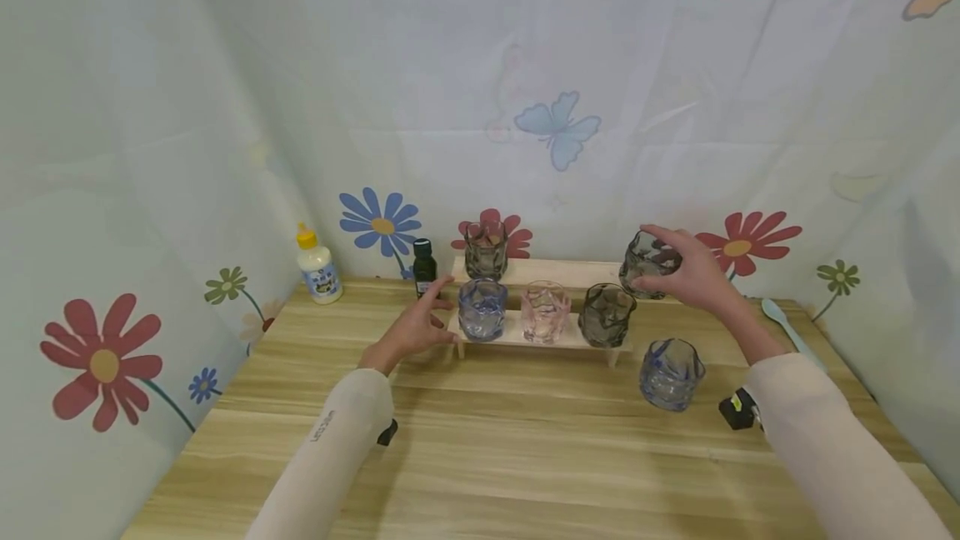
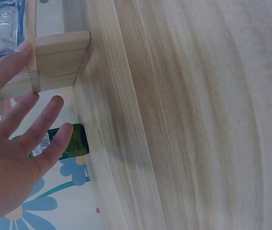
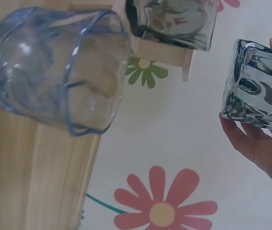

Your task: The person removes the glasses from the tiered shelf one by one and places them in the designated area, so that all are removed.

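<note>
My right hand [image 1: 693, 273] grips a grey, wavy-sided glass [image 1: 637, 261] between thumb and fingers at the right end of the upper shelf. In the right wrist view this glass [image 3: 258, 88] is partly cut off by the frame edge. My left hand [image 1: 412, 332] is at the left end of the two-tier wooden stand [image 1: 517, 333], its fingers spread and fairly straight. Its fingertips [image 2: 24, 50] touch the shelf end beside a blue glass [image 1: 482, 311]. A pink glass [image 1: 546, 312] and a grey glass [image 1: 606, 315] share the lower shelf. Another grey glass [image 1: 486, 250] stands on the upper left.
A bluish glass [image 1: 671, 375] stands on the wooden table [image 1: 525, 457] in front of the stand's right end. Behind my left hand is a dark green bottle [image 1: 424, 265]. A yellow-capped bottle [image 1: 319, 269] stands farther left. A black object [image 1: 738, 408] and a pale blue spoon [image 1: 787, 327] lie by my right arm.
</note>
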The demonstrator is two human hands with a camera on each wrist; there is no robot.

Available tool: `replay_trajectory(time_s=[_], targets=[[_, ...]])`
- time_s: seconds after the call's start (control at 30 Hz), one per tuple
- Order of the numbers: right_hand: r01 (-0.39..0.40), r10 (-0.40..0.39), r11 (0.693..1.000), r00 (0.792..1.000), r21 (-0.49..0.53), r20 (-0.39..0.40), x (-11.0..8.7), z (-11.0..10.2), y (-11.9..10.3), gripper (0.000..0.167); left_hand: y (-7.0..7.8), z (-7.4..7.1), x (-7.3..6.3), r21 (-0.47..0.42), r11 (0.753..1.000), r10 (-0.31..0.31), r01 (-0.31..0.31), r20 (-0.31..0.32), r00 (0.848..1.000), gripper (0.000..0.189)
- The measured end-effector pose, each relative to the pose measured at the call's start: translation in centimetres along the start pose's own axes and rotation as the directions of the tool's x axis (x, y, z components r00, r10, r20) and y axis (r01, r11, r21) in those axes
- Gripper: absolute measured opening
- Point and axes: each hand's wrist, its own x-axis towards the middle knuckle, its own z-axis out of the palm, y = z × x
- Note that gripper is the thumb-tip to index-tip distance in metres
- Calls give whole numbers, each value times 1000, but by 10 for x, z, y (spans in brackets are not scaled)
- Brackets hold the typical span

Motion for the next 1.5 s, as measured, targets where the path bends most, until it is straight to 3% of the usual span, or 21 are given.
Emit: replay_trajectory(time_s=[0.4,0.73,1.2,1.5], targets=[[37,-37,999,999,-8,-38,-34,-5,27,84,0,0,0,-2,1000,-19,20,7,1000,102],[-32,32,999,998,4,-45,-62,-9,48,84,0,0,0,3,1000,-18,18,-1,1000,103],[-67,66,997,996,-21,-65,-94,-7,86,84,-3,0,4,4,1000,-5,5,3,1000,103],[-127,127,992,992,17,9,-108,6,104,87,-2,0,3,6,1000,-15,15,-2,1000,103]])
